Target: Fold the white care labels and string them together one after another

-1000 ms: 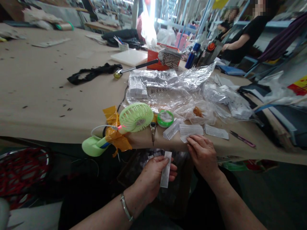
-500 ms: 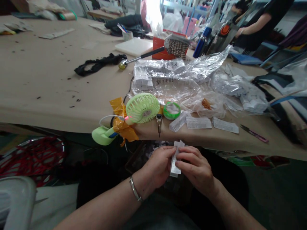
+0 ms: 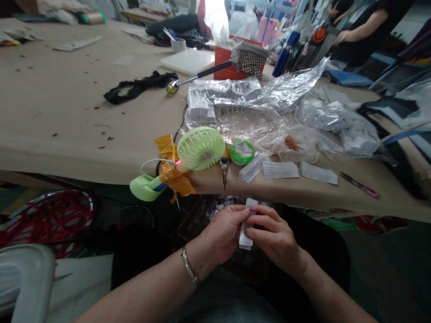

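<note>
Below the table's front edge, my left hand (image 3: 224, 233) and my right hand (image 3: 274, 237) meet around a small stack of white printed labels (image 3: 245, 237). Both hands pinch the labels from either side, fingers closed. A silver bracelet sits on my left wrist. On the table edge just above lie more white labels: a fanned bundle (image 3: 252, 167), one flat label (image 3: 280, 169) and another (image 3: 318, 173) to the right.
A green mini fan (image 3: 201, 148) taped with yellow tape stands at the table (image 3: 67, 112) edge, beside a green-rimmed round tin (image 3: 241, 151). Clear plastic bags (image 3: 269, 107) of labels lie behind. Small snips (image 3: 359, 185) lie right. Another person (image 3: 367, 31) stands far right.
My right hand left the labels on the table and came down to my left hand, which held one label; both now pinch the stack together.
</note>
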The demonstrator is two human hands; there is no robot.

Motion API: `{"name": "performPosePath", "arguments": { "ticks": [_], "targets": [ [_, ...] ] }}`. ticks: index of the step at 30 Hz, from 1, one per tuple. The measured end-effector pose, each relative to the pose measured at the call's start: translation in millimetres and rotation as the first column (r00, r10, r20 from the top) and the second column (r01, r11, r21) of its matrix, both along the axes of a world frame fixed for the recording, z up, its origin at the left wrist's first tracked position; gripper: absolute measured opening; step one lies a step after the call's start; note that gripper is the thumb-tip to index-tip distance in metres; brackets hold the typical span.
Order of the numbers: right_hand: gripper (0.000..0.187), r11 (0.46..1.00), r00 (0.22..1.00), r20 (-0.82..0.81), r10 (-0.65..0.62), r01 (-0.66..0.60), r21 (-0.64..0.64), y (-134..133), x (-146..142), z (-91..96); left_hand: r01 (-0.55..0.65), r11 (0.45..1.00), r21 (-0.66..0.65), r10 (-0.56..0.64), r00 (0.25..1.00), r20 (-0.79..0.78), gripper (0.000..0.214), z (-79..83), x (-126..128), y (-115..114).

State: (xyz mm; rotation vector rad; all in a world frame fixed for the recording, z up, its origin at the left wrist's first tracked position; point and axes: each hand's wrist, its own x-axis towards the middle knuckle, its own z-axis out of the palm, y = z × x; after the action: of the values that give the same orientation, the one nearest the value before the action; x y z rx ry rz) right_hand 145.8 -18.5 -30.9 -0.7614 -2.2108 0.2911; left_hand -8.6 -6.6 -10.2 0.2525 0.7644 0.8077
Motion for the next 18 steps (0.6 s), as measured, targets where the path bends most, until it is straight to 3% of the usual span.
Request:
{"name": "performPosePath", "arguments": {
  "ticks": [6, 9, 11, 13, 15, 18],
  "targets": [
    [0.017, 1.0, 1.0, 0.005, -0.01, 0.01, -0.027, -4.3, 1.1, 4.8, -0.006, 0.999, -0.035, 0.005, 1.0, -0.029, 0.015, 2.0, 0.5, -0.5],
    [0.03, 0.988, 0.987, 0.04, -0.155, 0.155, 0.021, 5.3, 24.4, 10.0, 0.045, 0.997, -0.063, -0.051, 0.993, -0.109, 0.015, 2.3, -1.1, 0.3],
    [0.037, 0.918, 0.918, 0.074, -0.391, 0.383, 0.099, 17.2, 50.5, 12.3, 0.071, 0.995, -0.071, -0.082, 0.981, -0.174, 0.014, 1.3, -1.7, 1.0],
    [0.048, 0.773, 0.762, 0.141, -0.632, 0.605, 0.189, 29.5, 78.2, 12.5, 0.078, 0.993, -0.087, -0.095, 0.971, -0.221, 0.013, 0.4, -1.1, 0.9],
    [0.061, 0.663, 0.619, 0.24, -0.748, 0.7, 0.263, 38.4, 100.5, 10.1, 0.08, 0.991, -0.107, -0.104, 0.965, -0.241, 0.012, 0.0, 0.1, 0.1],
    [0.059, 0.638, 0.53, 0.368, -0.764, 0.707, 0.306, 41.6, 117.9, 4.7, 0.084, 0.988, -0.128, -0.113, 0.963, -0.244, 0.012, -0.6, 1.6, -1.7]
  ]
}}
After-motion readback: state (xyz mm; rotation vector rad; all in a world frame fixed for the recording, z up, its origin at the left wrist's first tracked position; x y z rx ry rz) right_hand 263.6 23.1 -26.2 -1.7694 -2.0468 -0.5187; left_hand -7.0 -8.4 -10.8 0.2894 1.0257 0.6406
